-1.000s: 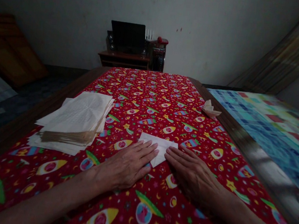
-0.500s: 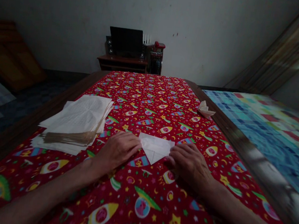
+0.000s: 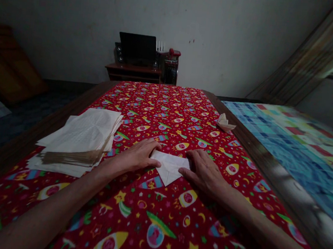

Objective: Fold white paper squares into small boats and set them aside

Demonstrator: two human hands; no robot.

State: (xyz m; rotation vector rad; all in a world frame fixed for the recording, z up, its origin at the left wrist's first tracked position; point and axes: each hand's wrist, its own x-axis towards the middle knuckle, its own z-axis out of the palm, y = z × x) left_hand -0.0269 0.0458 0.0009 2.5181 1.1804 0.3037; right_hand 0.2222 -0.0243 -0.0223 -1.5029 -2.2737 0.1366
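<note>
A small piece of folded white paper [image 3: 168,172], its point toward me, lies on the red patterned cloth [image 3: 166,124]. My left hand [image 3: 143,153] is at its left corner, thumb on the near side and fingers on the far side. At the right corner my right hand [image 3: 205,169] has hold in the same manner, its thumb lying on the paper. Left of my hands sits a stack of loose paper sheets [image 3: 91,130], the top one creased. A folded paper piece [image 3: 225,123] stands near the cloth's right edge.
Dark wooden table edges [image 3: 253,149] flank the cloth. To the right is a bed with a blue checked cover [image 3: 261,130]. By the far wall, a black screen [image 3: 137,48] with speakers stands on a small desk [image 3: 133,71]. A wooden cabinet [image 3: 9,62] is at left.
Both thumbs have come out to the near side of the paper, and my fingers have shifted to its far side. The view has tilted slightly; the paper keeps its place.
</note>
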